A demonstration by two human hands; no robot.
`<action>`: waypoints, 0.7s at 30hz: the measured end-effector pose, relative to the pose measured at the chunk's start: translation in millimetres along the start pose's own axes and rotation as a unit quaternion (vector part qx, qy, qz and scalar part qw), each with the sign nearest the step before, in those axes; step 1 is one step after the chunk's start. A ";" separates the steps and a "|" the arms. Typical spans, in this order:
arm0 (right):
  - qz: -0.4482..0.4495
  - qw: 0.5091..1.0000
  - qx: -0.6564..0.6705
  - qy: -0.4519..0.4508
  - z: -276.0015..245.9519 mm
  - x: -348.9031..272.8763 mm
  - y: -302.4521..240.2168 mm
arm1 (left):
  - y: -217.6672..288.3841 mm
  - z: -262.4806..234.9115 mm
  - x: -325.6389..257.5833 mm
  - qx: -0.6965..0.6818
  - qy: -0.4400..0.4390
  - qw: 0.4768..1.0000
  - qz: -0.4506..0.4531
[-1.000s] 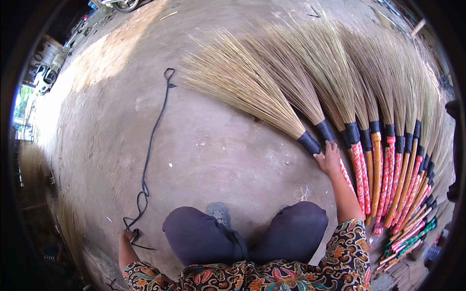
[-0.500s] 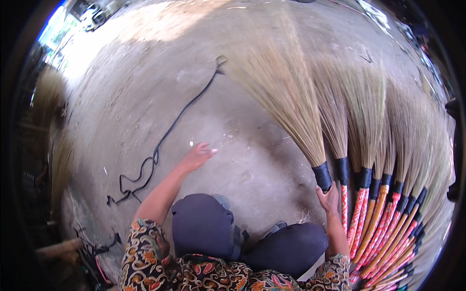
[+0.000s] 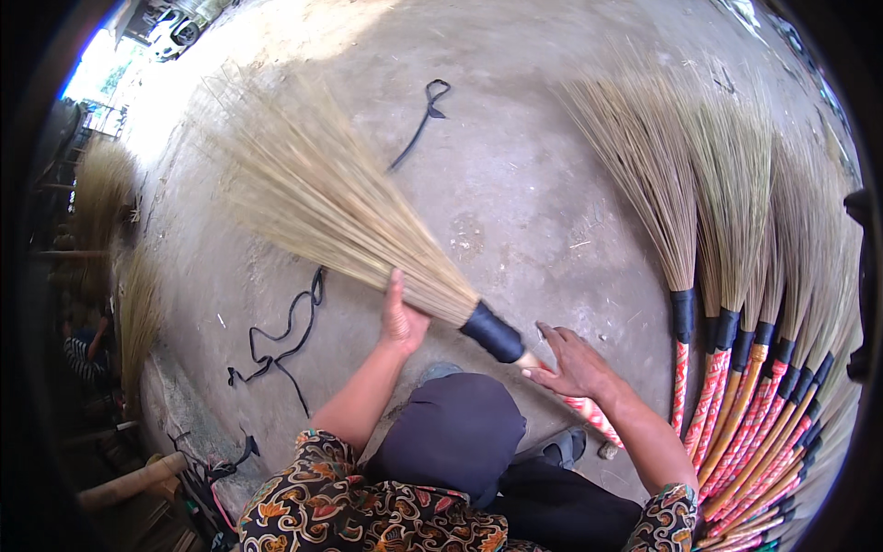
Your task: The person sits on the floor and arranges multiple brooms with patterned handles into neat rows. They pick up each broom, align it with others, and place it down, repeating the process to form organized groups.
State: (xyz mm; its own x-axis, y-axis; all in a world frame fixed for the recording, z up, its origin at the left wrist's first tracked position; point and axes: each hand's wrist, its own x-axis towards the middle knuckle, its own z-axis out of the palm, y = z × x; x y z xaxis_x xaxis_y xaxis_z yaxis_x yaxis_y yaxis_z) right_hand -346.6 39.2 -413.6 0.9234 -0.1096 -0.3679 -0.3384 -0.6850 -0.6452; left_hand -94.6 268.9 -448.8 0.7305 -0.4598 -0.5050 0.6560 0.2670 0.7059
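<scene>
A straw broom [image 3: 395, 230] lies slantwise across my front, bristles fanned to the far left. It has a black wrapped collar and a red-and-white patterned handle. My left hand [image 3: 402, 317] supports it just above the collar, thumb up along the bristles and the other fingers hidden beneath. Over the upper handle, my right hand [image 3: 572, 366] has its fingers stretched out. Its thumb lies at the handle, not wrapped round it.
A row of similar brooms [image 3: 681, 221] lies fanned along the right. On the ground, a black cord [image 3: 299, 340] runs partly under the held broom. More bristle bundles [image 3: 103, 189] stand at the far left, near a wooden pole [image 3: 133, 480].
The broom has swung from the right row to my front, its bristles now pointing left. My left hand has come onto the bristles; the right has loosened from the collar.
</scene>
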 end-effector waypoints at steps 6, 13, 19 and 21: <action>0.292 0.938 -0.100 0.158 3.6 -78.1 143.2 | -9.3 -105.7 18.0 0.145 0.284 0.929 -0.189; 0.588 0.780 -0.092 0.193 44.2 -168.1 267.0 | -25.2 -137.3 26.9 0.149 0.268 0.936 -0.173; 0.417 0.825 -0.014 0.380 55.7 -149.8 255.8 | -23.0 -139.5 28.1 0.155 0.270 0.935 -0.168; 0.365 0.825 -0.016 0.431 56.8 -140.9 225.0 | -18.6 -143.0 21.1 0.168 0.252 0.933 -0.193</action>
State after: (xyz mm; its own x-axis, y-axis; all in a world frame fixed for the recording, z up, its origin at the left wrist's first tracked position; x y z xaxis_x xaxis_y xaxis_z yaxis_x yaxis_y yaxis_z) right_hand -563.1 -58.6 -545.0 0.2653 -0.9637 -0.0288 -0.8693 -0.2262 -0.4395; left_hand -64.3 375.3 -543.6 0.5049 0.0136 -0.8631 0.8536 -0.1563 0.4969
